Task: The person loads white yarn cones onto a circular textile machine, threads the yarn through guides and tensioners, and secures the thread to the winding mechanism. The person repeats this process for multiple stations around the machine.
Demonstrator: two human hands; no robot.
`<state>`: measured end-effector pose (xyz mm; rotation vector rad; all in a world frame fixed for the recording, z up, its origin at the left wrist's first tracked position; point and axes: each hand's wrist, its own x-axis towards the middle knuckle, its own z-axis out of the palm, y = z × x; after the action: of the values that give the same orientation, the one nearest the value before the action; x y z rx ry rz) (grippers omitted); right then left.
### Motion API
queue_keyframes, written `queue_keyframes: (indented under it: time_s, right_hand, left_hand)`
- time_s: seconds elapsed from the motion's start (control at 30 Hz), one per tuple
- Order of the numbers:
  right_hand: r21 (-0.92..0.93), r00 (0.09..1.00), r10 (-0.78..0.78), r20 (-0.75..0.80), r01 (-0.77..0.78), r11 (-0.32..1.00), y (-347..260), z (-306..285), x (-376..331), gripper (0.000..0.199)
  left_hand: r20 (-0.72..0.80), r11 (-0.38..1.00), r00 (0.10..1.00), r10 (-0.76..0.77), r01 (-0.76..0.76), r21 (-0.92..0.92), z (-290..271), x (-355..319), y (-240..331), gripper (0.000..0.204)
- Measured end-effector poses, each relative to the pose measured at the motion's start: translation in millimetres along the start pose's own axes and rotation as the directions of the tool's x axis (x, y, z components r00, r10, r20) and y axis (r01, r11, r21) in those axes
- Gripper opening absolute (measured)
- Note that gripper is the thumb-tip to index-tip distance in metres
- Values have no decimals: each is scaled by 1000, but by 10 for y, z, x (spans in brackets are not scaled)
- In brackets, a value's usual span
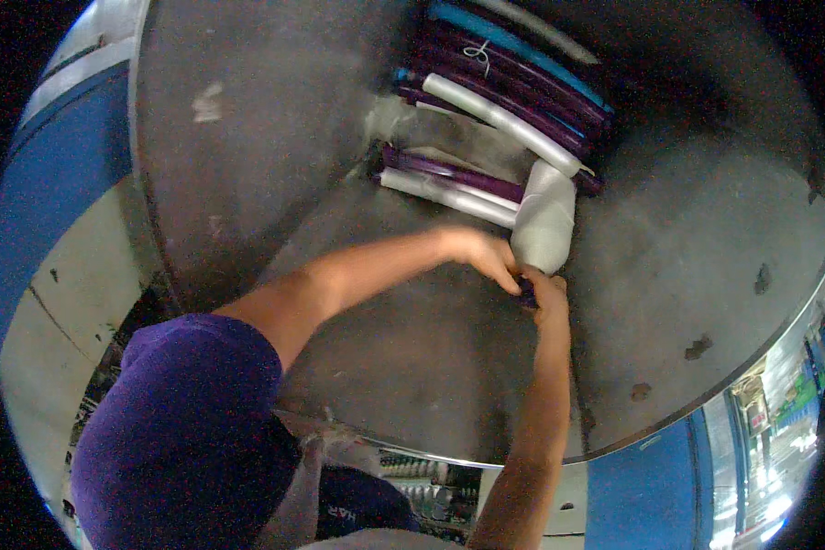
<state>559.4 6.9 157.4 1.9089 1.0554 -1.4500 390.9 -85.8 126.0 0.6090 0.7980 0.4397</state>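
Observation:
A bobbin (544,220), wound thick and white with a tapered near end, lies in a grey metal bin, right of a group of tubes. From its near end pokes a small dark purple piece, which looks like the end of its tube. My left hand (486,254) reaches in from the left, its thumb and fingers closed at this purple end. My right hand (548,295) comes up from below and pinches the same end from the right. The fingertips of both hands meet there and partly hide it.
Purple tubes (454,174), a white tube (504,124) and a blue tube (513,46) lie stacked deeper in the bin. A loose white thread loop (478,56) rests on them. Metal walls (257,119) rise around my arms. The near rim (431,455) curves below them.

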Motion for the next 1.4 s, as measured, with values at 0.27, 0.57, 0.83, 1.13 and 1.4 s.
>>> queue_keyframes:
  time_s: [0.27,0.57,0.83,1.13,1.4]
  right_hand:
    - [135,995,-63,78,52,989,190,-203,157,58]
    - [-102,996,-37,84,45,994,161,-25,300,43]
    - [104,997,-8,80,0,995,-306,533,474,48]
    - [767,878,-152,455,-299,568,-859,2,-1506,46]
    - [766,833,-552,44,327,554,567,-186,-3633,44]
  left_hand:
    - [-864,700,498,-77,643,309,-1876,-53,-2218,24]
    - [-665,452,684,-300,716,532,-1970,-149,-2542,62]
    - [-443,359,780,-442,607,709,-2215,-369,-2361,97]
    - [-282,591,644,-712,765,256,-2045,-826,-132,33]
    - [-468,793,665,-581,592,-143,-594,-2527,1693,30]
